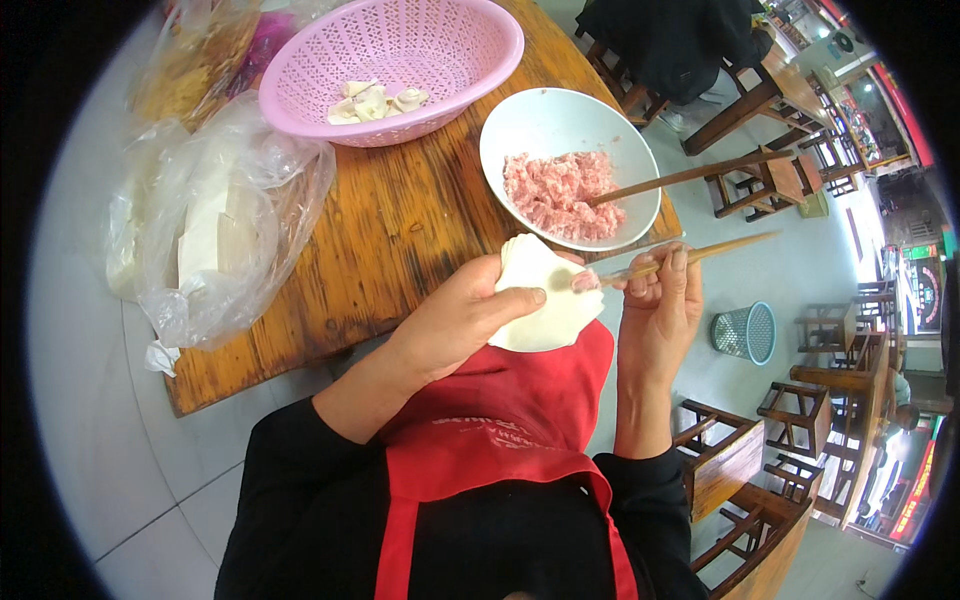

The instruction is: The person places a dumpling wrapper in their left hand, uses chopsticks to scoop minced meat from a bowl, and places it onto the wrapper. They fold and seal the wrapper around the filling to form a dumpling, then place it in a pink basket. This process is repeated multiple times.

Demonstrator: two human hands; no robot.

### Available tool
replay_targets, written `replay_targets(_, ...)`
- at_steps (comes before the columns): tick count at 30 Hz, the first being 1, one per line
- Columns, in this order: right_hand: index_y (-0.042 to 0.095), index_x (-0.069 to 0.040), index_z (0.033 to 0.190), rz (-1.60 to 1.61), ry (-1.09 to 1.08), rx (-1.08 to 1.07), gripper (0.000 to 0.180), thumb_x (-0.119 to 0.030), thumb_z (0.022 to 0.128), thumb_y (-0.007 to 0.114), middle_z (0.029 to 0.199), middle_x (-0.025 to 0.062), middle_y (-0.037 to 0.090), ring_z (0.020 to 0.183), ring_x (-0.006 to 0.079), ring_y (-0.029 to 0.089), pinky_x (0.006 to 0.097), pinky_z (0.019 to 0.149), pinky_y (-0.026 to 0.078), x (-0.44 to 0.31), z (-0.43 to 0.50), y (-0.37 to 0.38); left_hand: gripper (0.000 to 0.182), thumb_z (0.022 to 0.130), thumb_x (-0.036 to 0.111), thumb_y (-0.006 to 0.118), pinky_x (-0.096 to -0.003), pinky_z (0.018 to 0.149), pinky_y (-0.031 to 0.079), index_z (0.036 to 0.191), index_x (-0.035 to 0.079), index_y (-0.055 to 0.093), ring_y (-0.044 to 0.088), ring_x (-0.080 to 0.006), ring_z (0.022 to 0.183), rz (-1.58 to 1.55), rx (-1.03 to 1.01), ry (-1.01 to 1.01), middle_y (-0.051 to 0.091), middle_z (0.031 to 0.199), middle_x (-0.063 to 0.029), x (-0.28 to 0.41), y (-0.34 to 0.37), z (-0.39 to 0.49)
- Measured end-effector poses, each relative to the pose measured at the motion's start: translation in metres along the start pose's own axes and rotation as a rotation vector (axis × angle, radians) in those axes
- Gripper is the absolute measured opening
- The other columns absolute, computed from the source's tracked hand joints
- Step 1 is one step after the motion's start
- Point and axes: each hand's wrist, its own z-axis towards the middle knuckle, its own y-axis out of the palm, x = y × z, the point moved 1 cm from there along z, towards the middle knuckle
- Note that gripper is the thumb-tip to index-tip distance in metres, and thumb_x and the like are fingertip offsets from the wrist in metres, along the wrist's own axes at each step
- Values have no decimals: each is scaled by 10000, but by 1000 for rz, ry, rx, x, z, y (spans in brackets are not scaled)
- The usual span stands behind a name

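My left hand (469,311) holds a stack of thin dough wrappers (536,307), its thumb lying on top. Between the fingers of my right hand (664,281) is a slender wooden stick (727,244), with a small lump of minced meat (586,280) at its tip against the wrappers. Just beyond, a white bowl (525,120) contains pink minced meat (559,191) with a wooden stick (690,177) standing slanted in it. Several folded dumplings (375,103) lie in a pink plastic basket (457,64).
Clear plastic bags (225,217) with pale wrappers inside lie on the wooden table (390,217) at left. A mesh wastebasket (742,333) stands on the floor at right, near wooden stools (724,465). A person in black (667,45) is beyond the table.
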Motion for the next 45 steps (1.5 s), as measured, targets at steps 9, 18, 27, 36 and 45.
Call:
replay_targets(9,521,-17,997,-225,-156,-102,151,-165,971,527,824,59,559,674,105,476,260,634,431,-16,-10,11,468,890,-3,469,-308,1000,416,1351,-53,402,529,-179,1168,146,-96,103,539,1266,-139,10,17,-11)
replay_targets(18,529,3,1073,-277,-211,-226,190,-160,978,508,968,108,619,839,147,570,288,763,475,-30,-13,10,454,909,69,553,-317,960,452,1324,-44,409,556,-184,1131,25,-46,42,547,1249,-139,13,10,-15)
replay_targets(27,534,26,1049,-309,-306,-215,179,-128,958,540,945,127,628,830,183,602,296,744,495,-38,-14,19,354,925,112,553,-316,873,503,1236,-43,486,614,-179,1027,-225,-51,-58,593,1173,-139,6,3,-13)
replay_targets(36,642,-11,914,-773,-773,-664,242,-4,672,650,995,135,655,838,265,614,341,705,498,-57,-30,38,280,897,88,576,-280,815,506,1161,-2,548,626,-151,964,-193,17,24,631,1074,-78,2,-5,-12)
replay_targets(45,672,-54,924,-981,-924,-743,287,-90,640,694,1014,96,657,864,262,595,327,721,502,-38,-37,47,454,873,62,433,-352,954,473,1318,-30,432,571,-237,1123,-577,-17,-133,558,1230,-153,14,-21,-15)
